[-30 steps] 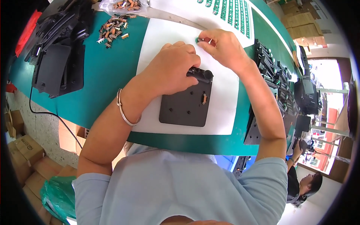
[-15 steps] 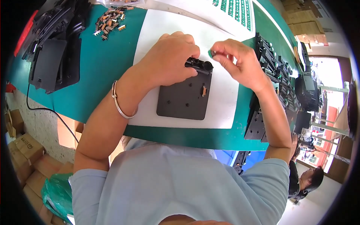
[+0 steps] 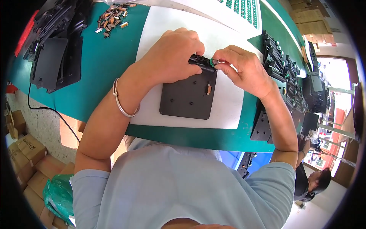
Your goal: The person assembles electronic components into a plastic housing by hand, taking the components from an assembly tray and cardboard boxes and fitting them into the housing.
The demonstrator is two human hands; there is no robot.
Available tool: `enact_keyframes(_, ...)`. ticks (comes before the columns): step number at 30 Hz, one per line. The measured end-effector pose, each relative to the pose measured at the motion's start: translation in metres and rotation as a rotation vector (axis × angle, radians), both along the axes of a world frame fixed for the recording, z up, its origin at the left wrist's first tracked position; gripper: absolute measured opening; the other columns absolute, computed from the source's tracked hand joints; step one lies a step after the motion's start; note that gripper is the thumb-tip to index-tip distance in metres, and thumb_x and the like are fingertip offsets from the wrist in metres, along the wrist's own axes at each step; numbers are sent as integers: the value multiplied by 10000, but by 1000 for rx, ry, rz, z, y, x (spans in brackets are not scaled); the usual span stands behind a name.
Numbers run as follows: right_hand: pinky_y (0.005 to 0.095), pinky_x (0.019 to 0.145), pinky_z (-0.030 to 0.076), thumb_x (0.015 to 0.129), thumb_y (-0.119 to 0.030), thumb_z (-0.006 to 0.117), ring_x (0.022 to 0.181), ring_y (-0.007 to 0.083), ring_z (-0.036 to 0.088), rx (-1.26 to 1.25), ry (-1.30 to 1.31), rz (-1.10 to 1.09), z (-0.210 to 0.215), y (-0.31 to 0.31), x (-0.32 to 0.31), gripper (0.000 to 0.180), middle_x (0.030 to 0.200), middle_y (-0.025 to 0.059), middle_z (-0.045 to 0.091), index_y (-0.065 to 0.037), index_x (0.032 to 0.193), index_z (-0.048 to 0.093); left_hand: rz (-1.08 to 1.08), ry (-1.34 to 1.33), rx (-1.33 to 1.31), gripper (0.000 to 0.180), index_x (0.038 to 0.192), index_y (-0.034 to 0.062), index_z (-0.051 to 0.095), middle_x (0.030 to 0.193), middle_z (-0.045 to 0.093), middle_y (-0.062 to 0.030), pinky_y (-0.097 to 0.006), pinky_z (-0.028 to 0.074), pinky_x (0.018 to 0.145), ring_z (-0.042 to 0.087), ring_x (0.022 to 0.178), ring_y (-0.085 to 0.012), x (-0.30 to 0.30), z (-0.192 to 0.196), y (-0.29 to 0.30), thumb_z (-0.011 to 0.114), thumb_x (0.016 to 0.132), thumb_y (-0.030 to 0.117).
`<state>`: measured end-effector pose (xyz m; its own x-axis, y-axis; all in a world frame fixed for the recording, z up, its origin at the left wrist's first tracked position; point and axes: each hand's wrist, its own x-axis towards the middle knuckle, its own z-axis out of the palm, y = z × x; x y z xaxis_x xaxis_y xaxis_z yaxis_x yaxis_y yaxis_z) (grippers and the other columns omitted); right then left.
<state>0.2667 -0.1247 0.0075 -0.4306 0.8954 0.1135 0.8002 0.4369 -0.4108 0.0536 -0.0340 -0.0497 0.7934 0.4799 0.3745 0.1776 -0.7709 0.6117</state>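
Note:
A flat black plastic panel (image 3: 183, 100) lies on a white sheet, with a black tubular part (image 3: 206, 63) along its far edge. My left hand (image 3: 179, 55) is closed around this tube, thumb on the near side and fingers beyond it. Between the thumb and fingertips of my right hand (image 3: 242, 68) is a small round green part (image 3: 213, 62), held at the tube's right end. Whether it sits inside the opening I cannot tell. A small brown slide switch (image 3: 209, 89) lies at the panel's right side.
Loose slide switches (image 3: 112, 19) are heaped at the back left, near stacked black panels (image 3: 51, 65). Rows of small green parts (image 3: 242, 11) lie on a white sheet at the back. Black assemblies (image 3: 282, 65) line the right side. Another person (image 3: 314, 183) is at far right.
My right hand has brought the green part down and left to the tube's end. My left hand keeps its grip on the tube.

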Motion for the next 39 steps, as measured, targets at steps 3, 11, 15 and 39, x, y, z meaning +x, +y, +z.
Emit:
enact_keyframes(3, 387, 629, 512, 832, -65, 703, 710, 298, 631, 15, -37, -9, 1, -1, -4, 169, 847, 93, 622, -59, 980, 622, -3, 0, -5, 248, 853, 33, 652, 872, 602, -84, -403, 462, 803, 567, 877, -296, 0, 0, 0, 770, 674, 157)
enact_keyframes(11, 406, 639, 513, 821, -67, 713, 737, 326, 627, 78, -65, -1, 0, -3, -7, 168, 844, 105, 626, -48, 974, 646, 2, -3, -4, 243, 849, 27, 650, 872, 601, -88, -406, 459, 806, 566, 874, -296, 0, -1, 0, 762, 681, 163)
enact_keyframes(15, 401, 644, 515, 828, -75, 712, 728, 333, 631, 45, -38, -96, 1, -7, -13, 130, 829, 107, 633, -51, 946, 663, 1, -2, 7, 240, 852, 28, 649, 870, 601, -85, -403, 460, 808, 567, 875, -294, 1, 0, -1, 761, 680, 152)
enact_keyframes(39, 333, 622, 510, 827, -59, 733, 684, 267, 632, 28, 160, -220, -14, -14, -8, 120, 809, 92, 654, -57, 945, 711, -5, 38, 5, 262, 874, 44, 632, 904, 593, -72, -389, 452, 827, 545, 893, -281, 0, 2, 0, 771, 684, 158)
